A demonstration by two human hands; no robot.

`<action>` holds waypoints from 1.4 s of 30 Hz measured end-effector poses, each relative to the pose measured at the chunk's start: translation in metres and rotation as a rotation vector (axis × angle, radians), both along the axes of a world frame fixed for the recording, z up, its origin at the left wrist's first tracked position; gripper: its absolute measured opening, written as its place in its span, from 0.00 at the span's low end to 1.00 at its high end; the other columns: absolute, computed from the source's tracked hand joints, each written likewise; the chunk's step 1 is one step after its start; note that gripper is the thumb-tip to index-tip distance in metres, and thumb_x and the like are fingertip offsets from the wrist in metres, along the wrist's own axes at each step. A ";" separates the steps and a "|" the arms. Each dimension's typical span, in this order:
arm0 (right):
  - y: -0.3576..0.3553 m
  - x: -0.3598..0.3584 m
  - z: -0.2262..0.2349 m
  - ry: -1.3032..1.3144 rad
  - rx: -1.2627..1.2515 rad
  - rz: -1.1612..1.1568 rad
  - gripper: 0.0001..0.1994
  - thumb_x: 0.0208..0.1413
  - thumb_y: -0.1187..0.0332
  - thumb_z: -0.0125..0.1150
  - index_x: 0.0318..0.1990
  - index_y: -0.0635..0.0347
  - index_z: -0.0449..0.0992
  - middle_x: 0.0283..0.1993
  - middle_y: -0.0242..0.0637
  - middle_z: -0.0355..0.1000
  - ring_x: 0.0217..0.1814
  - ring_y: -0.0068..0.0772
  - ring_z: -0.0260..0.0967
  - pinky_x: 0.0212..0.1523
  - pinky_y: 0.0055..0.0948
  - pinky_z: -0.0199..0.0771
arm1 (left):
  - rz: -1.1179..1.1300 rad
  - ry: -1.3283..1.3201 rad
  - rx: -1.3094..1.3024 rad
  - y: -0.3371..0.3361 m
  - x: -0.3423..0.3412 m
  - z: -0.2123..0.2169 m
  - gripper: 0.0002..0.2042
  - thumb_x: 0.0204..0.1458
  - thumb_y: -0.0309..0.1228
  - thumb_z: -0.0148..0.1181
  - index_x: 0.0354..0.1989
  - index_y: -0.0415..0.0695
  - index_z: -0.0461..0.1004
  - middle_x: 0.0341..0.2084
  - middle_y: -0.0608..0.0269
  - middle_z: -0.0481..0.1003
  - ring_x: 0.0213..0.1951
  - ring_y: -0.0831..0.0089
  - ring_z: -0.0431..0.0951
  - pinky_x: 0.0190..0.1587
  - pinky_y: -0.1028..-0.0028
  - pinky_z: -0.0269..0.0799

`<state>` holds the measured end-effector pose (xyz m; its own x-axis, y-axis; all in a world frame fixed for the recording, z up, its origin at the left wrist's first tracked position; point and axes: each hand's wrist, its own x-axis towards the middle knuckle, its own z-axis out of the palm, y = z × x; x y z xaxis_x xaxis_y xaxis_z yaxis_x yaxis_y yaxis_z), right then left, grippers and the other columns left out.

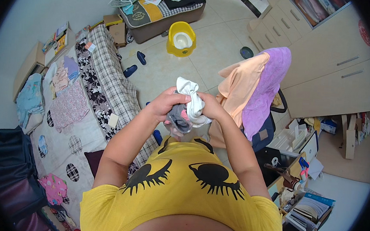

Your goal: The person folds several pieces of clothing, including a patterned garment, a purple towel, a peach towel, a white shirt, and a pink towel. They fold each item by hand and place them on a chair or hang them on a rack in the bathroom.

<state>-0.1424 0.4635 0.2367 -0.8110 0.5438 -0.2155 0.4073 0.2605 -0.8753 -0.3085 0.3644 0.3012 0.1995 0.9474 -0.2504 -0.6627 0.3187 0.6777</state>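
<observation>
In front of my chest, both hands hold a bunch of small garments that look like socks. My left hand (164, 104) is closed on its left side, with the thumb pressed over a white sock (188, 87). My right hand (211, 106) grips the white cloth from the right; its fingertips are partly hidden behind it. Below the white one hangs a grey sock (178, 120) with pink parts, bunched between the hands. How many pieces are in the bundle I cannot tell.
At left stands a bed (90, 147) with clothes laid on it, including a floral garment (70, 107). Peach (243, 81) and purple (267, 87) cloths drape over a chair at right. Ahead on the tiles are a yellow potty (173, 39) and dark slippers (130, 71). Drawers (281, 28) line the right.
</observation>
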 end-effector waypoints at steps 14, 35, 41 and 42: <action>0.000 0.038 0.008 0.544 -1.235 -0.244 0.20 0.56 0.68 0.47 0.55 0.67 0.60 0.52 0.41 0.65 0.53 0.33 0.64 0.55 0.32 0.62 | 0.270 1.099 -0.111 0.002 -0.071 -0.071 0.15 0.40 0.33 0.63 0.34 0.36 0.73 0.24 0.62 0.74 0.27 0.77 0.72 0.31 0.77 0.68; -0.009 -0.001 0.027 0.513 -1.350 -0.416 0.21 0.56 0.57 0.46 0.50 0.66 0.65 0.48 0.45 0.68 0.48 0.39 0.67 0.50 0.37 0.66 | 0.024 0.829 0.055 -0.014 -0.028 -0.063 0.08 0.45 0.27 0.61 0.31 0.35 0.73 0.22 0.65 0.73 0.22 0.81 0.73 0.26 0.82 0.67; 0.034 0.076 0.003 0.867 -1.325 -0.500 0.21 0.55 0.60 0.47 0.50 0.70 0.64 0.49 0.47 0.67 0.50 0.42 0.66 0.53 0.36 0.64 | 0.223 0.387 -0.211 -0.033 -0.058 -0.069 0.14 0.46 0.29 0.59 0.39 0.34 0.70 0.27 0.61 0.74 0.26 0.77 0.74 0.31 0.78 0.70; 0.035 0.083 0.000 0.846 -1.285 -0.530 0.22 0.55 0.60 0.47 0.50 0.70 0.64 0.49 0.48 0.67 0.50 0.42 0.66 0.53 0.37 0.63 | 0.240 0.322 -0.207 -0.034 -0.057 -0.066 0.14 0.47 0.29 0.58 0.40 0.33 0.69 0.28 0.60 0.74 0.27 0.76 0.74 0.32 0.77 0.71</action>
<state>-0.0591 0.4982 0.2369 -0.7179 0.6089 -0.3374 -0.4755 -0.7829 -0.4013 -0.3657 0.3305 0.2349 -0.1386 0.8807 -0.4530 -0.5003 0.3325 0.7995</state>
